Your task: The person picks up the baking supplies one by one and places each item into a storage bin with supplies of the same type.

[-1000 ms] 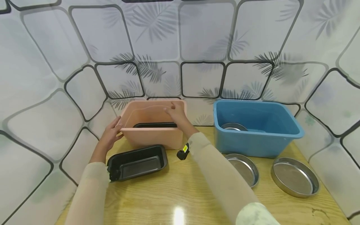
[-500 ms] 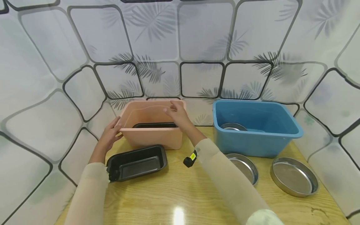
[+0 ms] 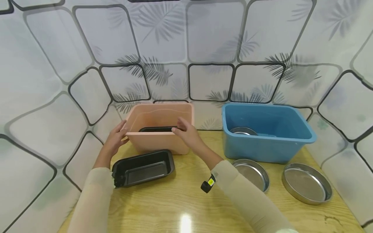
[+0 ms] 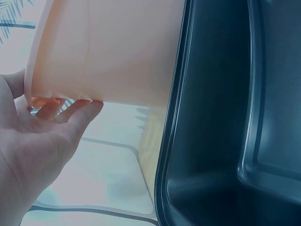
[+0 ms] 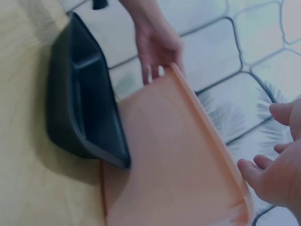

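A peach-pink plastic tub point(image 3: 158, 142) stands at the back left with a black pan point(image 3: 155, 129) partly visible inside. My left hand point(image 3: 114, 140) holds the tub's left end at the rim, fingers over the edge and thumb below it. In the left wrist view, this hand's fingertips point(image 4: 94, 108) touch the tub's outer wall. My right hand point(image 3: 187, 133) is at the tub's right front rim, with loosely bent fingers and nothing held. Its thumb tip is close to the rim in the right wrist view; contact is unclear. A black loaf pan point(image 3: 142, 168) lies in front of the tub.
A blue tub point(image 3: 266, 149) stands to the right, holding a round metal pan point(image 3: 243, 131). Two more round pans, one nearer point(image 3: 252, 174) and one farther right point(image 3: 307, 183), lie on the wooden table point(image 3: 163, 207). Patterned fabric surrounds the back and sides.
My right hand has drawn back from above the peach tub's interior, down and toward me to its front rim. My left hand and the loaf pan stay put.
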Motion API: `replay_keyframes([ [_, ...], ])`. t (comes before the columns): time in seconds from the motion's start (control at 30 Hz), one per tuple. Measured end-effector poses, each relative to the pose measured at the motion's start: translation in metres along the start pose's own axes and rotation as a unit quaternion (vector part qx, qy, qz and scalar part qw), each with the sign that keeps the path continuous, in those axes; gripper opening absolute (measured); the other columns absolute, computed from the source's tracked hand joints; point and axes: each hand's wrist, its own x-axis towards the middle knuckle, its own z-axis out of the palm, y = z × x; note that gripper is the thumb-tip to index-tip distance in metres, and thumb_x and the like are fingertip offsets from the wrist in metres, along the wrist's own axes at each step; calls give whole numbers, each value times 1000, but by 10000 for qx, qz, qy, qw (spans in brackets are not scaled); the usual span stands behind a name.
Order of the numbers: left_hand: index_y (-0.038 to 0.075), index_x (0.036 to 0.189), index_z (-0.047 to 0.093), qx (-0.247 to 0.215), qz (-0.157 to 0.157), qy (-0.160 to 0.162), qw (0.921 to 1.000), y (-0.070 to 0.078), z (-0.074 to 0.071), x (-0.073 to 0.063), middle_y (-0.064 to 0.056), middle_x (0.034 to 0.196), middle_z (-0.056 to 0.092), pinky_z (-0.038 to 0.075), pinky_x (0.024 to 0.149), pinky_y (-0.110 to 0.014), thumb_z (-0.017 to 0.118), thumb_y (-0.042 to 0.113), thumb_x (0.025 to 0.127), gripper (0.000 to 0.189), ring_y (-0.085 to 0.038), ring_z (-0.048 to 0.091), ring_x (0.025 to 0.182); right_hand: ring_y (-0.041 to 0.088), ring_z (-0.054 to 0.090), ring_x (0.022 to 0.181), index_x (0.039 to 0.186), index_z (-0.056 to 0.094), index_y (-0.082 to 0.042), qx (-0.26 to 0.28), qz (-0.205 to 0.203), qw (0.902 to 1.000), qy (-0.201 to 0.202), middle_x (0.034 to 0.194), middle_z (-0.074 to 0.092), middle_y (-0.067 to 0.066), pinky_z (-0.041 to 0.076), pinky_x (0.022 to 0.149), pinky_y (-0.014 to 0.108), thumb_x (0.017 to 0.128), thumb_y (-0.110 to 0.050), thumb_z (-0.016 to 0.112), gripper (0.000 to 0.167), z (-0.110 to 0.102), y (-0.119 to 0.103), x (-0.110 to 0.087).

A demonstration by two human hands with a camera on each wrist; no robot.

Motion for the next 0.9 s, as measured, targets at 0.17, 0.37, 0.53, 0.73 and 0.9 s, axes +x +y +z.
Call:
replay_keyframes([
  [0.17, 21, 164, 4, -23, 7, -22, 10000, 0, 0, 1, -16, 169, -2, 22, 121, -60, 34, 25, 111, 61, -42, 16, 152, 35, 51, 135, 152, 44, -4, 216, -61, 9997, 70, 146, 52, 20, 45, 111, 46, 97, -14, 67, 60, 9, 7, -21],
  [0.37, 22, 164, 4, -23, 19, -31, 10000, -1, 0, 1, -15, 169, -3, 22, 121, -60, 34, 26, 111, 61, -42, 16, 152, 33, 51, 134, 150, 47, -6, 327, -84, 9994, -73, 147, 52, 18, 44, 112, 47, 97, -16, 68, 58, 17, 16, -42],
  [0.53, 22, 164, 4, -20, -3, -5, 10000, -1, 0, 1, -15, 169, -1, 22, 121, -60, 34, 26, 111, 61, -42, 17, 152, 35, 50, 134, 149, 47, -4, 385, -43, 9989, -265, 146, 52, 20, 45, 111, 46, 98, -15, 67, 56, 24, 32, -53],
  [0.73, 22, 164, 4, -69, -13, -20, 10000, -2, -1, 2, -14, 170, -3, 21, 121, -60, 34, 26, 111, 61, -42, 16, 152, 41, 49, 134, 148, 46, 2, 358, 254, 9986, -304, 147, 50, 24, 46, 109, 49, 97, -15, 68, 59, 34, 53, -60],
  [0.9, 22, 164, 3, -62, -30, -23, 10000, -1, -1, 2, -13, 170, -4, 21, 121, -60, 34, 27, 111, 61, -41, 15, 153, 42, 48, 135, 147, 48, 3, 402, 544, 9972, -329, 145, 52, 25, 46, 109, 51, 95, -15, 69, 59, 44, 73, -59],
])
